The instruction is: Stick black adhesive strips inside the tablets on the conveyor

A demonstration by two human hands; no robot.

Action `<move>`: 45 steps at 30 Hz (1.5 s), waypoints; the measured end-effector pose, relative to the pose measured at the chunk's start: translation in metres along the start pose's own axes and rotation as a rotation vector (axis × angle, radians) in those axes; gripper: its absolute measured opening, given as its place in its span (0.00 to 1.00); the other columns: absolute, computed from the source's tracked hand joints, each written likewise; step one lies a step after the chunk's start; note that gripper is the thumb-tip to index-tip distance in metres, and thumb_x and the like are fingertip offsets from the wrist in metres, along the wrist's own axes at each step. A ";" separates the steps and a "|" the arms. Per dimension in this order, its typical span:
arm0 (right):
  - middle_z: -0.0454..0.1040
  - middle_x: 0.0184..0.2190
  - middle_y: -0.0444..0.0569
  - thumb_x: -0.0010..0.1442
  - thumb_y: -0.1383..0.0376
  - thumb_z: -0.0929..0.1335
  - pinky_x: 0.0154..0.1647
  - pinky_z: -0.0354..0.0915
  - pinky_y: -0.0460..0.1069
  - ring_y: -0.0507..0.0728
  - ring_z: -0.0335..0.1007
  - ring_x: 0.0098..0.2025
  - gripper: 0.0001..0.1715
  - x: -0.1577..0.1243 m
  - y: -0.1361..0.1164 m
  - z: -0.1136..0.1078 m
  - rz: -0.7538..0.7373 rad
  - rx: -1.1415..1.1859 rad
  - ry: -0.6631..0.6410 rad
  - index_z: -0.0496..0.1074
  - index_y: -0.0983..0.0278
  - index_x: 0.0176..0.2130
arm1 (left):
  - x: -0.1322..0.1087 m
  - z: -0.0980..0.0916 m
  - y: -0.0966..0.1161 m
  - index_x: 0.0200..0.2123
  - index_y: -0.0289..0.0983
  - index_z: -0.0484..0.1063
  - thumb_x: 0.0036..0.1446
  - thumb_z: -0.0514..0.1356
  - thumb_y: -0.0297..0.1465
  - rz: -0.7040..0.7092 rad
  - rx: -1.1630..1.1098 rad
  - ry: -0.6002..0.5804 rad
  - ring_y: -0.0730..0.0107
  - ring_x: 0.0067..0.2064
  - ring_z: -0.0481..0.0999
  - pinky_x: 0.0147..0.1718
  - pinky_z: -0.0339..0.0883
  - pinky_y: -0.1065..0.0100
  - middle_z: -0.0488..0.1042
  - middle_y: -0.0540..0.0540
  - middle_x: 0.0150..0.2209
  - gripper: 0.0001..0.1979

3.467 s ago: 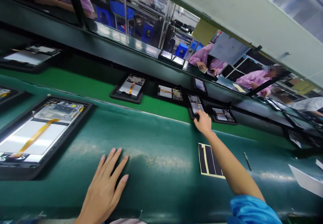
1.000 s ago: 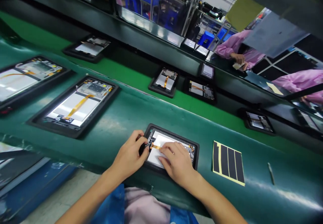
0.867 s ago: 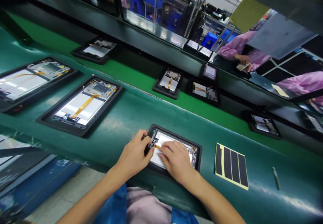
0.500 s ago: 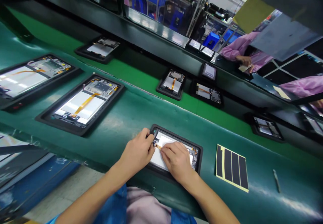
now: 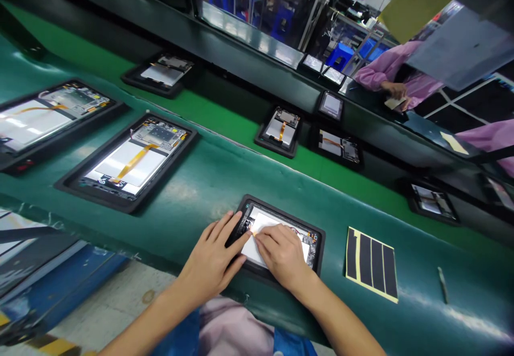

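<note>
Left hand [image 5: 212, 254]: fingers wide, on open tablet [image 5: 263, 219]. Right hand [image 5: 284, 254]: fingertips bunched over tablet, hold unclear. Black-strip sheet [image 5: 371, 265] right of tablet.

The bare left hand [image 5: 212, 257] and bare right hand [image 5: 284, 251] hide parts of a flat, white, black-framed tablet [image 5: 263, 219]. Far left of this tablet, a second flat, black-framed tablet [image 5: 36, 123] is cut off; far right of the first tablet, a pink cloth sleeve [image 5: 496, 137] is too.

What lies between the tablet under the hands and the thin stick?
In the head view, a black-striped sheet lies between the tablet and the stick, touching neither.
</note>
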State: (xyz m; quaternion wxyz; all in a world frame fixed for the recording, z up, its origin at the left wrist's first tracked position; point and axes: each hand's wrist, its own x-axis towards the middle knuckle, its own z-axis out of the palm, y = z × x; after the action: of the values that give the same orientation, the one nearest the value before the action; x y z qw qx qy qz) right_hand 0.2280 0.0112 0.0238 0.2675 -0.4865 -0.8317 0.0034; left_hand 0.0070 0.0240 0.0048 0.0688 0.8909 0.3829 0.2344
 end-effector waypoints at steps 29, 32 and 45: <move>0.81 0.35 0.48 0.71 0.71 0.67 0.36 0.66 0.51 0.55 0.71 0.34 0.10 0.002 0.000 -0.003 -0.045 0.023 0.008 0.77 0.64 0.38 | -0.008 0.009 0.010 0.66 0.43 0.68 0.70 0.54 0.42 -0.058 0.031 -0.038 0.45 0.73 0.57 0.68 0.52 0.48 0.58 0.37 0.73 0.25; 0.81 0.35 0.49 0.71 0.71 0.67 0.37 0.67 0.50 0.55 0.72 0.34 0.09 0.002 0.000 -0.004 -0.057 0.043 -0.003 0.77 0.64 0.38 | -0.010 0.008 0.010 0.67 0.42 0.67 0.69 0.55 0.40 -0.046 0.043 -0.048 0.45 0.72 0.58 0.68 0.52 0.48 0.57 0.37 0.73 0.26; 0.80 0.35 0.49 0.70 0.71 0.68 0.35 0.65 0.51 0.55 0.71 0.34 0.07 0.002 0.000 -0.003 -0.050 0.020 0.011 0.77 0.64 0.39 | -0.008 0.011 0.014 0.68 0.44 0.66 0.69 0.54 0.44 -0.096 0.060 -0.069 0.40 0.72 0.57 0.66 0.53 0.44 0.58 0.37 0.73 0.27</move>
State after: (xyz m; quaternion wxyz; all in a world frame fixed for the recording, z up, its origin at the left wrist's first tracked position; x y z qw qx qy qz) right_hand 0.2288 0.0116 0.0275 0.2770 -0.4630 -0.8420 0.0021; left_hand 0.0165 0.0088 -0.0036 0.0663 0.8808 0.4293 0.1884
